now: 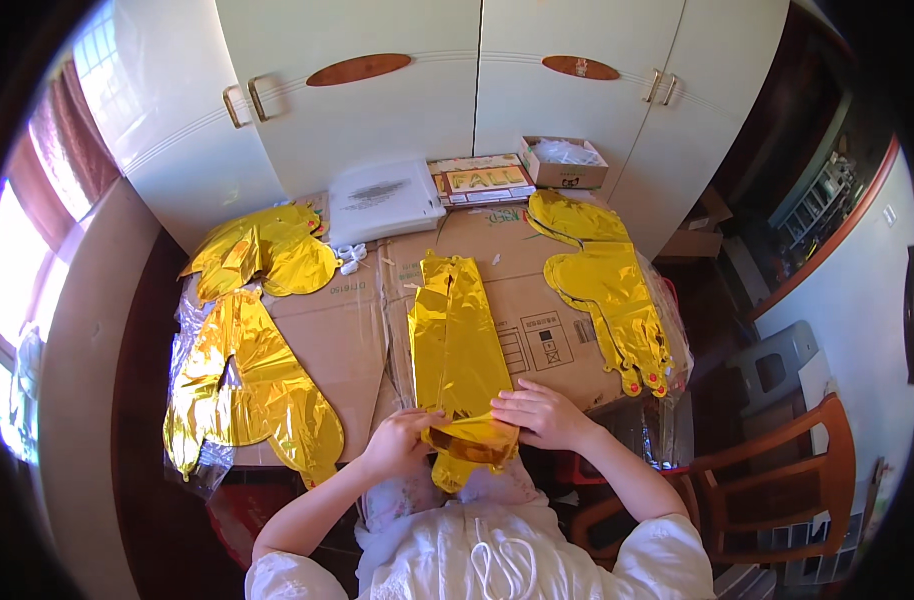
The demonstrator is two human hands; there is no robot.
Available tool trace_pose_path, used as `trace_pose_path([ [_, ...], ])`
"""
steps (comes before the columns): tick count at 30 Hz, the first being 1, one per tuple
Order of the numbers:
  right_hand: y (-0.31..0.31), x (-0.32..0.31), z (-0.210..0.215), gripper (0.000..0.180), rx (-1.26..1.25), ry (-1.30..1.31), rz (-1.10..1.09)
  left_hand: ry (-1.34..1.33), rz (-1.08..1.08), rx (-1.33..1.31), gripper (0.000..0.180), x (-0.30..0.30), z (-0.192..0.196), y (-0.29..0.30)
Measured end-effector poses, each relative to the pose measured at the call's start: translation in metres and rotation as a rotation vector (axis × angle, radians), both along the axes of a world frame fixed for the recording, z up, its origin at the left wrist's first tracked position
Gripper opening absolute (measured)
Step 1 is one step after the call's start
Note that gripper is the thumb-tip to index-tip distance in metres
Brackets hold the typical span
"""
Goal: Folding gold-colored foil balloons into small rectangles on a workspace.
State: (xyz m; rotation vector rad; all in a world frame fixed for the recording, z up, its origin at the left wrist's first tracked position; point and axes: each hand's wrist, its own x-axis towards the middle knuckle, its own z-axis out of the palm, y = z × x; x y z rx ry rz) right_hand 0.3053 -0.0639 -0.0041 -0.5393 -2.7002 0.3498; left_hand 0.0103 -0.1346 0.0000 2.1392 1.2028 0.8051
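A long gold foil balloon (457, 350), uninflated, lies lengthwise on the cardboard in front of me. Its near end is bent into a fold at the table edge, and a rounded flap hangs toward my lap. My left hand (402, 442) grips the left side of this fold with fingers closed. On the right side, my right hand (539, 414) holds the same fold, its fingers pressed together over the foil; the thumb is partly hidden.
More flat gold foil balloons lie at the left (242, 390), far left (262, 250) and right (607, 280). Along the back stand a clear plastic bag (385, 200), a flat printed box (482, 180) and an open carton (565, 165). A wooden chair (777, 480) is at right.
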Motion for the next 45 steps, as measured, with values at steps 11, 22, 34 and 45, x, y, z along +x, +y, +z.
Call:
trace_pose_path([
  [11, 0.019, -0.002, -0.008, 0.027, -0.225, 0.112, -0.058, -0.392, 0.307, -0.625, 0.04, 0.0, -0.026, 0.036],
  [22, 0.016, -0.025, -0.003, 0.025, -0.289, 0.223, -0.453, 0.23, -0.008, 0.272, 0.046, -0.025, 0.011, 0.036],
  [34, 0.017, -0.047, -0.006, 0.024, -0.27, 0.305, -0.632, 0.002, 0.357, -0.029, 0.021, 0.006, 0.01, 0.025],
  [45, 0.022, -0.066, -0.015, 0.021, -0.023, 0.309, -0.74, 0.118, 0.609, 0.066, 0.019, 0.027, -0.012, 0.028],
])
